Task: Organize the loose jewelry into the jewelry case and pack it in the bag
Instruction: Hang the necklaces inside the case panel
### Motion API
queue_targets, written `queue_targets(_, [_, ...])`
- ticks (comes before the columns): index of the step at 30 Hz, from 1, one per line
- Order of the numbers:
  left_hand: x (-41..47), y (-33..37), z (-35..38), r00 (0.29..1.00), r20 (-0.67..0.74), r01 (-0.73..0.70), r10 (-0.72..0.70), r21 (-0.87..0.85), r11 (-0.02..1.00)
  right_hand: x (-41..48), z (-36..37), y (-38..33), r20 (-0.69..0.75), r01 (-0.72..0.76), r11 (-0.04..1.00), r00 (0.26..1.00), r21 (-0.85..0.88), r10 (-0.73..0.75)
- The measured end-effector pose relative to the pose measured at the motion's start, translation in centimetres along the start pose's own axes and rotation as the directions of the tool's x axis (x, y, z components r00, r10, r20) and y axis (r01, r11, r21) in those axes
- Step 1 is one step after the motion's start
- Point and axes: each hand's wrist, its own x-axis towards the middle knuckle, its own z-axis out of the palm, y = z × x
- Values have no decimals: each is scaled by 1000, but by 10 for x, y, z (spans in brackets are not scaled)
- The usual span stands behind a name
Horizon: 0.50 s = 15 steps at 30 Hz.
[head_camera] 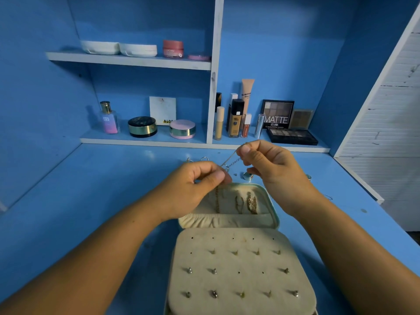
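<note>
We hold the silver chain (231, 162) stretched above the far edge of the jewelry case (271, 208), which lies open on the tabletop (113, 189). The left grip (200, 181) pinches one end between thumb and forefinger, over the far half of the case. The right grip (268, 165) pinches the other end, higher and just beyond the case. Gold chains (250, 204) hang in that far half above the gathered pocket (227, 221). The earring panel (241, 269) covers the near half.

Recommended procedure, in our judgement:

1. We keep both pinches firm. The chain is thin and will likely knot if it goes slack.
2. We lower it into the far half of the case, apart from the gold chains, so the links do not tangle.
3. We fix the upper end first, then feed the loose end into the pocket.

Loose rings (247, 176) lie just beyond the case, not yet stowed. The bag is not in view.
</note>
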Motion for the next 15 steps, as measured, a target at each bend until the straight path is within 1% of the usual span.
queue_targets(3, [-2,3,-8,1000,0,20,-20,153,988,3,-2,10,-24,-12,982,1000,-189,7])
queue_targets(5, [-3,4,-11,999,11,43,-46,189,981,4,-3,13,-17,2,960,1000,-279,-7])
queue_targets(8, [-4,3,-12,993,75,73,-94,246,966,5,-3,15,6,12,953,1000,-303,-10])
queue_targets(12, [-5,1,-12,985,105,97,-138,325,941,6,-2,17,39,45,957,999,-287,-35])
queue_targets(14, [-6,0,-12,982,112,105,-155,359,927,8,-2,22,51,62,936,998,-347,-47])
queue_targets(15, [-6,-1,-12,980,116,106,-161,383,918,8,-3,25,64,81,910,996,-407,-60])
